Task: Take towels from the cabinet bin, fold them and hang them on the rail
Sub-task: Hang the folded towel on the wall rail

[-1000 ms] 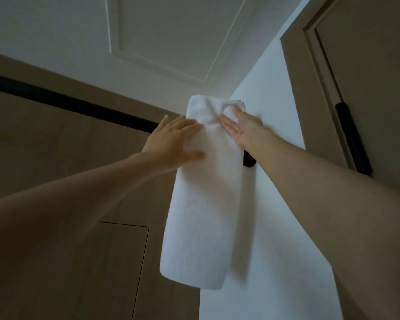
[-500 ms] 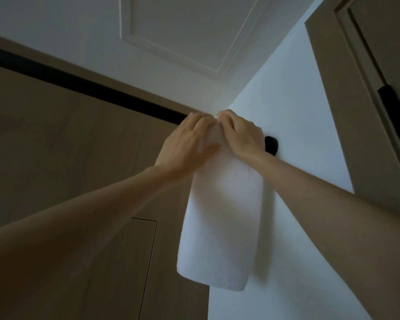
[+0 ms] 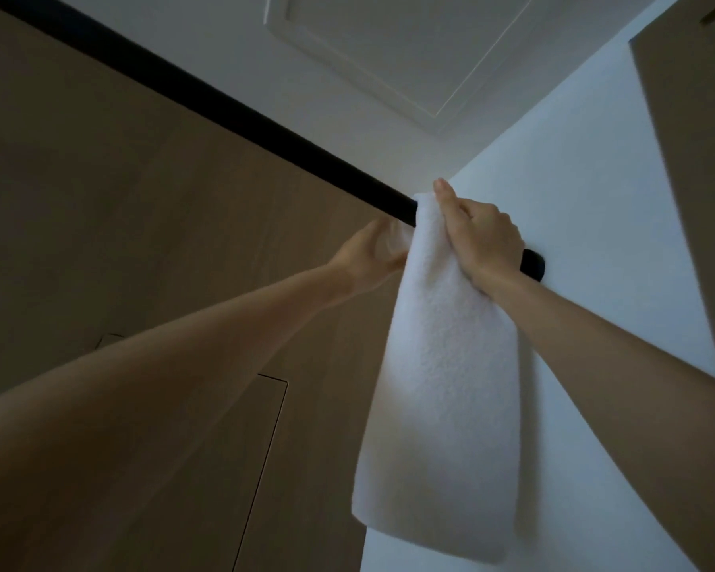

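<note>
White towel [image 3: 450,386] hangs over the black rail [image 3: 223,113], beside the wall [image 3: 595,158]. Our right hand [image 3: 483,241] clenches its top against the rail. Our left hand [image 3: 368,253] meets its left edge under the rail; we cannot tell whether it pinches.

Plain white towel [image 3: 446,390], black rail [image 3: 207,103], light brown wood-grain cabinet [image 3: 112,225], white wall [image 3: 595,192], white panelled ceiling [image 3: 389,47], tan door [image 3: 694,158] at right
</note>
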Motion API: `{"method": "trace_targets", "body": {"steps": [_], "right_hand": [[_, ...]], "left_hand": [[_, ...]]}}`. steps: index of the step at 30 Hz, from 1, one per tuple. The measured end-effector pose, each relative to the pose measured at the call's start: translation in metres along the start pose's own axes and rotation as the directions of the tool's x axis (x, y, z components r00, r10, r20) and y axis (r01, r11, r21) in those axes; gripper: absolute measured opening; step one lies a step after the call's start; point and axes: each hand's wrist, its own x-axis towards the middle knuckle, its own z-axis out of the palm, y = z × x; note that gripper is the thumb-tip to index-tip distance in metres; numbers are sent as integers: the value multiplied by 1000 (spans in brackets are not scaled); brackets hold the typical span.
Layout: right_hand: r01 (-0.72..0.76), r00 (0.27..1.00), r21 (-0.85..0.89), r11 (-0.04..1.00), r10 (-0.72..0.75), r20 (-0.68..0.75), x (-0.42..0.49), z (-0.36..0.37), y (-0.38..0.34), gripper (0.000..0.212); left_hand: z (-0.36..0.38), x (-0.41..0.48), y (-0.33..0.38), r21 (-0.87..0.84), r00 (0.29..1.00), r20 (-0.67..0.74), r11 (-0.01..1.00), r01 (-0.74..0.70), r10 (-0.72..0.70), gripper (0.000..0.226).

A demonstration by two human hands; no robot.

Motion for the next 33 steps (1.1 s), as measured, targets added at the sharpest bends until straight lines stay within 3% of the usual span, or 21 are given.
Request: {"method": "trace_targets", "body": {"steps": [7,10,14,19,31,33], "right_hand": [[1,1000,-37,999,0,29,-1,-2,-2,69],[6,996,-29,1000,-4,85,-16,-5,-7,55],[36,988,65,997,-45,150,-46,-5,-9,81],[27,959,9,1000,-28,283,-50,-20,-12,82],[94,946,-79,992,-64,318,-49,-30,-30,79],[54,941,-42,998,-37,336,-51,-30,-33,80]], "left_hand": [[22,-2,-7,-207,982,-186,977,-46,7,12],[24,-8,-6,-179,975,-222,982,-63,22,21],[12,-15,-6,-164,995,-95,986,-7,-8,11],[-9,-44,-8,-183,995,49,979,95,-87,13],[-22,-116,-9,-88,983,72,981,173,-167,33],[-28,-125,-11,-61,983,73,983,171,-166,27]]}}
